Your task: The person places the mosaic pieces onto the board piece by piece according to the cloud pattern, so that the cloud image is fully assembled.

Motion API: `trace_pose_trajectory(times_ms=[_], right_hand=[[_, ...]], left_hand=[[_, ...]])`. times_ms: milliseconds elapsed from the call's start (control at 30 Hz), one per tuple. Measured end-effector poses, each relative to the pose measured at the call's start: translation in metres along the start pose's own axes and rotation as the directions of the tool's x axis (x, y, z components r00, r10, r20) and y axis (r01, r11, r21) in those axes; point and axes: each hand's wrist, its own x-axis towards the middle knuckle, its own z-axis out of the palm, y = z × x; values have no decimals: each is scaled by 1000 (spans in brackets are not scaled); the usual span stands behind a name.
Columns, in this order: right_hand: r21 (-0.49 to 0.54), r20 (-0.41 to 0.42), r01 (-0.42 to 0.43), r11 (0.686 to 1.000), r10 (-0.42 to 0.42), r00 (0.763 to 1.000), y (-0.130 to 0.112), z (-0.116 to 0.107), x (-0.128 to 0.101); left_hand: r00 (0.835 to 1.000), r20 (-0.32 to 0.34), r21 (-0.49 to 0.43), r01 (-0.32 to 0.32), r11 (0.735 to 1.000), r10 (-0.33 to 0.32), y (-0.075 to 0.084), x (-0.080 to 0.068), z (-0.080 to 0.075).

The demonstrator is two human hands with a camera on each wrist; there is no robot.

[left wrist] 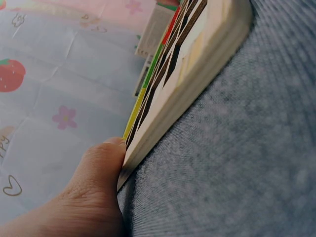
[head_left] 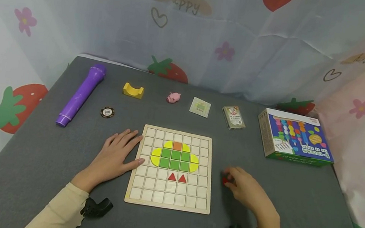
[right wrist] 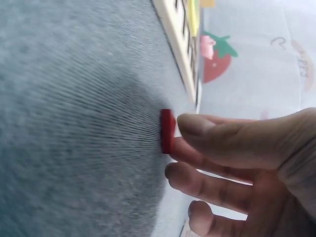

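A wooden grid board (head_left: 145,195) lies in the middle of the grey table, with green squares (head_left: 175,159), yellow pieces, an orange square (head_left: 177,146) and two red triangles (head_left: 177,177) set in it. My left hand (head_left: 117,155) lies flat on the table with its fingers straight. Its thumb (left wrist: 98,168) touches the left edge of the board (left wrist: 197,64). My right hand (head_left: 232,178) is on the table to the right of the board and pinches a small red piece (head_left: 225,180) between thumb and finger. In the right wrist view the red piece (right wrist: 167,131) touches the cloth.
Along the back of the table stand a purple toy microphone (head_left: 80,95), a poker chip (head_left: 107,112), a yellow arch block (head_left: 133,90), a pink pig (head_left: 173,97), a card (head_left: 200,107), a deck of playing cards (head_left: 233,117) and a colourful box (head_left: 294,137). Printed curtains close in three sides.
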Motion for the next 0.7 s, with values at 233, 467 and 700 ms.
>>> trace_pose_trajectory(times_ms=[233, 467, 700], right_hand=[[-27, -32, 23, 999, -24, 999, 4, 6, 1], [-6, -26, 3, 1000, -3, 1000, 5, 8, 3], [-11, -51, 24, 1000, -25, 998, 3, 9, 5]], left_hand=[[1000, 4, -6, -3, 1000, 3, 0, 0, -1], [1000, 4, -4, -2, 1000, 2, 0, 0, -1], [1000, 4, -6, 0, 1000, 0, 1, 0, -1]])
